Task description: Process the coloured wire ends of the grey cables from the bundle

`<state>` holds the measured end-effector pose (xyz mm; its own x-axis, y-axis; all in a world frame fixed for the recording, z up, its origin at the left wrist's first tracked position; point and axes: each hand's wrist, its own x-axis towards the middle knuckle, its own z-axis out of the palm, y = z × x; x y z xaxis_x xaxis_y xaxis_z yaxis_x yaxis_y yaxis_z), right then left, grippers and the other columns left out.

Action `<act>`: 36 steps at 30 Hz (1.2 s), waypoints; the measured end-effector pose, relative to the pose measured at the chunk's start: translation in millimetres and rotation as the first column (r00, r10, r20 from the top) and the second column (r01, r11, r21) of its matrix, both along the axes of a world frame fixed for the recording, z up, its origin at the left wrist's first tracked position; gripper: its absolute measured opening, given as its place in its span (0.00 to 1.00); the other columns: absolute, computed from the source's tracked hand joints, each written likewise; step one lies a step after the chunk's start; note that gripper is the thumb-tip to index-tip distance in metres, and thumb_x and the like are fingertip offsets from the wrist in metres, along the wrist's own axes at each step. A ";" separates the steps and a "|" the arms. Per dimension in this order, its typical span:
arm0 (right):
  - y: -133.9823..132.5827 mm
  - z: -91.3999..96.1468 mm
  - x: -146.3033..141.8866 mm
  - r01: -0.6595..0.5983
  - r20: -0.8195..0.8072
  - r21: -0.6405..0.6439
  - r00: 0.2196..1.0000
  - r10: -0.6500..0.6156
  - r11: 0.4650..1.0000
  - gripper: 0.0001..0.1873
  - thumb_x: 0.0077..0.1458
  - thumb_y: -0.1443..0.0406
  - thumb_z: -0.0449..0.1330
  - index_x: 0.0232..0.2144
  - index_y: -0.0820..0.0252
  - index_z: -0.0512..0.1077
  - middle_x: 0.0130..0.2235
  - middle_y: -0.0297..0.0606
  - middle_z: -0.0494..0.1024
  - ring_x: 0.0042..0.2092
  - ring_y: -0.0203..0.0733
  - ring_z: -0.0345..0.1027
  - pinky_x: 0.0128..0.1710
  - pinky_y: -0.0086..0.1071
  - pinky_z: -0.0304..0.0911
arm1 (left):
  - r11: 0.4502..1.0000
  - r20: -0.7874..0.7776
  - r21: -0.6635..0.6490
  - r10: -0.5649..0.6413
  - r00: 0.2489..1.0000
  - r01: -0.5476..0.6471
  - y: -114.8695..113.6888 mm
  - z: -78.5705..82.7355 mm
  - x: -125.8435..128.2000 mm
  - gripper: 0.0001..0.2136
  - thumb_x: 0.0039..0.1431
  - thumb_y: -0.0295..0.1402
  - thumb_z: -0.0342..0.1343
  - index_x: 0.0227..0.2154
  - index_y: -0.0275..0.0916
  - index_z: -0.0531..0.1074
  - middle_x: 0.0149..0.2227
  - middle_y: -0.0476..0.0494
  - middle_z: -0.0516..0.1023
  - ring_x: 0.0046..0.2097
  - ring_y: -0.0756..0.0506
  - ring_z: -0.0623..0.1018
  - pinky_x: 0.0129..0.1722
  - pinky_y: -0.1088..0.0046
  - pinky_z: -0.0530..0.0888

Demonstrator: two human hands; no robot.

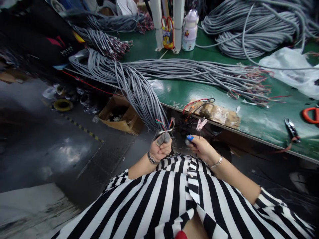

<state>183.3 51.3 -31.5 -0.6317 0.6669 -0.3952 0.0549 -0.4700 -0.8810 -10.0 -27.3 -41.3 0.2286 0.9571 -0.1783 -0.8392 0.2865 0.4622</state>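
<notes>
Grey cables [142, 89] drape off the table [264, 132] to your left hand [160, 146], closed on coloured wires [163, 126] that a slack grip could let splay, while your right hand [203, 149] pinches, contents unclear.

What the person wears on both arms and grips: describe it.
Both sleeves are black-and-white striped, leaving the forearms bare. The left wrist has a dark bracelet; the left grip wears grey finger covers. The right wrist has a silvery band; the right grip shows a blue covering at the thumb tip.
</notes>
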 end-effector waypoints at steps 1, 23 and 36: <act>-2.5 -0.4 1.7 0.024 0.040 0.078 0.999 -0.028 0.997 0.23 0.53 0.47 0.60 0.21 0.58 0.61 0.17 0.26 0.57 0.17 0.28 0.40 0.16 0.26 0.38 | 1.000 0.008 0.002 0.030 1.000 -0.030 0.4 0.5 -1.3 0.14 0.57 0.38 0.59 0.22 0.35 0.67 0.14 0.61 0.49 0.11 0.61 0.42 0.11 0.83 0.47; -3.2 29.8 -25.4 -0.153 -0.002 0.458 0.985 0.173 0.875 0.18 0.57 0.51 0.56 0.26 0.59 0.66 0.22 0.29 0.64 0.22 0.30 0.52 0.21 0.26 0.53 | 0.994 -0.168 -0.027 -0.112 0.979 0.109 -7.7 -9.0 4.5 0.12 0.49 0.37 0.66 0.29 0.36 0.71 0.13 0.58 0.61 0.10 0.58 0.53 0.10 0.85 0.51; -8.7 15.6 2.0 -0.101 0.183 0.807 0.980 -0.083 0.582 0.15 0.59 0.60 0.54 0.22 0.58 0.64 0.22 0.32 0.65 0.25 0.34 0.57 0.27 0.30 0.55 | 1.000 -0.086 0.020 0.017 0.996 -0.016 4.7 -8.1 -6.8 0.16 0.58 0.40 0.59 0.22 0.34 0.69 0.13 0.60 0.52 0.10 0.60 0.45 0.11 0.82 0.48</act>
<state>185.3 42.7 -15.9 -0.6180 0.7603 0.2002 0.2541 0.4341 -0.8643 -16.8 -22.5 -49.4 0.1973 0.9640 -0.1783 -0.8005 0.2634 0.5383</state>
